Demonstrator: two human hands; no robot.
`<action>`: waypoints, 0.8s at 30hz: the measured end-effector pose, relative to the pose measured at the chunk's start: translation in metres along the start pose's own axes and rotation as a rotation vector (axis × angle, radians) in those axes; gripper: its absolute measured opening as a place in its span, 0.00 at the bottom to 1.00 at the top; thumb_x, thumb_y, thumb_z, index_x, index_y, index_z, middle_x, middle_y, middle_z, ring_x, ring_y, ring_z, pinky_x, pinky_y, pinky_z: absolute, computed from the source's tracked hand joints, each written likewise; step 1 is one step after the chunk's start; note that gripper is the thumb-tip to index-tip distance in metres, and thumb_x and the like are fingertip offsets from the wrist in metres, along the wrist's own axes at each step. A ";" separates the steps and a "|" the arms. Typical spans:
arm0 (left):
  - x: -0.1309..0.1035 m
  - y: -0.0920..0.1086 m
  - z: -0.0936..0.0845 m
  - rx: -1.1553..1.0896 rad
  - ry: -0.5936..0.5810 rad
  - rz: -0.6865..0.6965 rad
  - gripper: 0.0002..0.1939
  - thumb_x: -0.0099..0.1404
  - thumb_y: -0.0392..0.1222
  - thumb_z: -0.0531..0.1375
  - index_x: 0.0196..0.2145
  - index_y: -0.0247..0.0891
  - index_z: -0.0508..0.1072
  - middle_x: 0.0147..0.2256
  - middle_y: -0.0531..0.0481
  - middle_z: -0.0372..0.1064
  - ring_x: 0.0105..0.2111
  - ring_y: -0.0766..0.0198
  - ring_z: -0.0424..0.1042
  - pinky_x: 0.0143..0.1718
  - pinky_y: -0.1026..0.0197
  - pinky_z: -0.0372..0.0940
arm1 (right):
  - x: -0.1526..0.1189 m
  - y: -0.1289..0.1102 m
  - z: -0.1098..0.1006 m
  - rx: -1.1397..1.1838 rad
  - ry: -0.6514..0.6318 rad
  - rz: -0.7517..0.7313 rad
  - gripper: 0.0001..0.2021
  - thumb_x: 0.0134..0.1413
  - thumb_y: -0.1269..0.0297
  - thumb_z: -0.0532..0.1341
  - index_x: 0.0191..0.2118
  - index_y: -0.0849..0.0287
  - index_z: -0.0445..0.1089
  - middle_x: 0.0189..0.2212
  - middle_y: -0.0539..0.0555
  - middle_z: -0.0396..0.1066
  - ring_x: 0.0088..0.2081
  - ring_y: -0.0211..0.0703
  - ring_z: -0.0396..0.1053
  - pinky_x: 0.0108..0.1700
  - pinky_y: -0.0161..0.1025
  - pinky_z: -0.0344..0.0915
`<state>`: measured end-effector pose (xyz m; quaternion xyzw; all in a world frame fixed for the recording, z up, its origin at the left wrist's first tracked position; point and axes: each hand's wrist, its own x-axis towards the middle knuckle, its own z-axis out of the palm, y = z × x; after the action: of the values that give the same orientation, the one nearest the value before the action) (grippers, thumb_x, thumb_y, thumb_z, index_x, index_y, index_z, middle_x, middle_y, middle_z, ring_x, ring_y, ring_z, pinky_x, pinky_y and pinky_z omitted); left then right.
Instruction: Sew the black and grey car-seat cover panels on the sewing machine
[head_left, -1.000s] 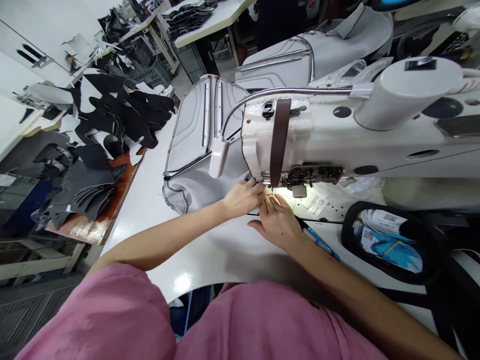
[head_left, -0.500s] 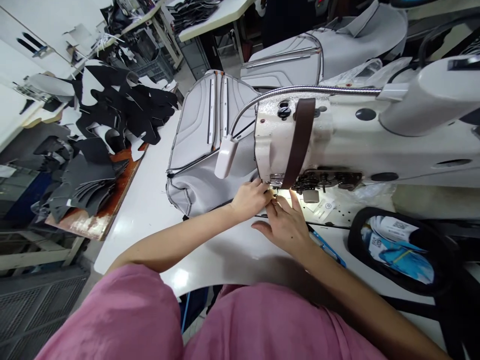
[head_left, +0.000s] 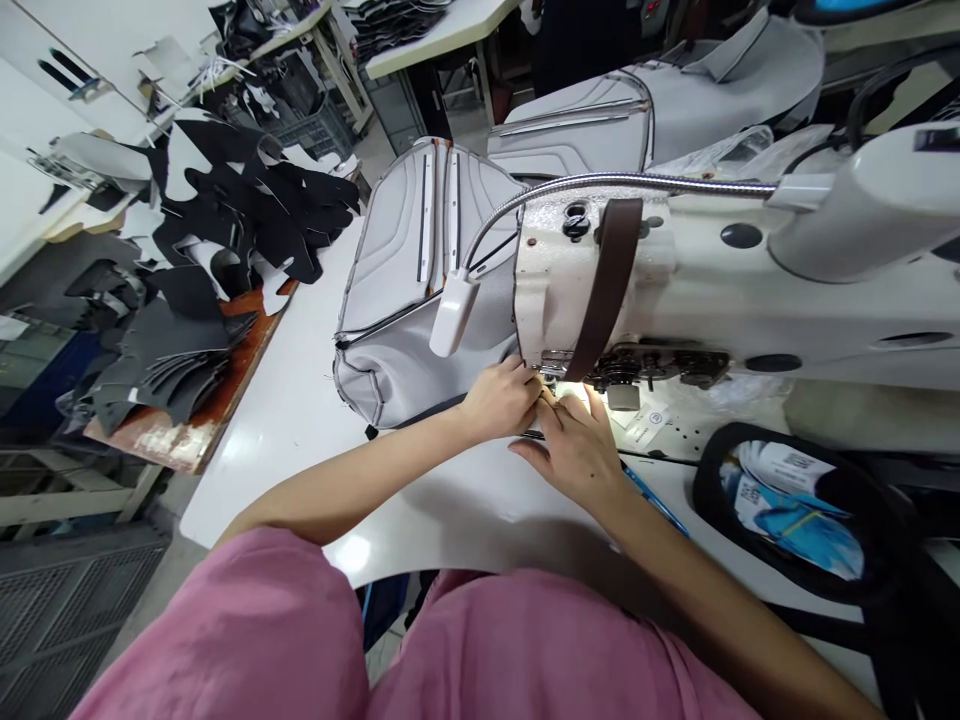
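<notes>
A pale sewing machine [head_left: 690,290] stands on the white table, with a brown strap [head_left: 606,290] hanging over its head. Under the needle area my left hand [head_left: 501,402] is closed, its fingers curled; what they pinch is hidden. Close beside it lies my right hand [head_left: 579,450], fingers stretched toward the needle and thumb spread, the fingertips meeting the left hand's. A grey stitched cover [head_left: 420,370], probably for a seat, is bunched behind and left of my left hand and runs under the machine head. A small white lamp [head_left: 454,312] on a bendable metal neck hangs above it.
At the right is a black oval holder [head_left: 709,490] with blue and white packets inside. A slim blue tool [head_left: 654,498] lies by my right wrist. Dark cut pieces [head_left: 187,340] are heaped on a wooden board at left. Another grey cover [head_left: 570,125] sits behind.
The view has shifted slightly. Both hands stay by the needle, with my right hand's fingers a little closer to my left hand's.
</notes>
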<state>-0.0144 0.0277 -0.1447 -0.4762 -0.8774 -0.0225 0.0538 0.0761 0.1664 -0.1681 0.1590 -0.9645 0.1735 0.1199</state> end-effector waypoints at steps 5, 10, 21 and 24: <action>0.009 -0.013 0.003 -0.008 0.015 0.022 0.10 0.62 0.37 0.52 0.32 0.34 0.73 0.31 0.43 0.68 0.39 0.55 0.66 0.35 0.57 0.63 | -0.001 0.000 0.002 -0.022 -0.019 -0.025 0.28 0.55 0.46 0.58 0.50 0.68 0.65 0.46 0.64 0.71 0.45 0.54 0.62 0.52 0.53 0.52; 0.016 -0.022 0.004 -0.036 0.037 0.047 0.12 0.63 0.34 0.51 0.29 0.35 0.73 0.30 0.43 0.67 0.39 0.57 0.66 0.38 0.57 0.64 | -0.001 -0.002 0.002 -0.051 -0.004 -0.033 0.26 0.57 0.47 0.57 0.50 0.67 0.65 0.51 0.64 0.68 0.44 0.53 0.61 0.51 0.52 0.52; 0.015 -0.023 0.015 -0.034 0.074 0.056 0.14 0.64 0.34 0.50 0.25 0.34 0.72 0.27 0.43 0.65 0.36 0.58 0.65 0.35 0.57 0.63 | 0.000 -0.001 0.002 -0.051 0.009 -0.038 0.23 0.59 0.49 0.56 0.48 0.66 0.67 0.51 0.64 0.68 0.44 0.52 0.61 0.50 0.50 0.54; 0.015 -0.023 0.016 -0.038 0.066 0.068 0.14 0.64 0.35 0.50 0.28 0.34 0.74 0.28 0.43 0.65 0.36 0.58 0.65 0.36 0.56 0.63 | 0.001 0.000 0.004 -0.062 0.020 -0.031 0.21 0.58 0.51 0.58 0.47 0.65 0.67 0.52 0.62 0.68 0.43 0.51 0.62 0.51 0.51 0.55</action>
<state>-0.0428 0.0291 -0.1585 -0.5055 -0.8580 -0.0533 0.0744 0.0744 0.1650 -0.1713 0.1684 -0.9656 0.1430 0.1373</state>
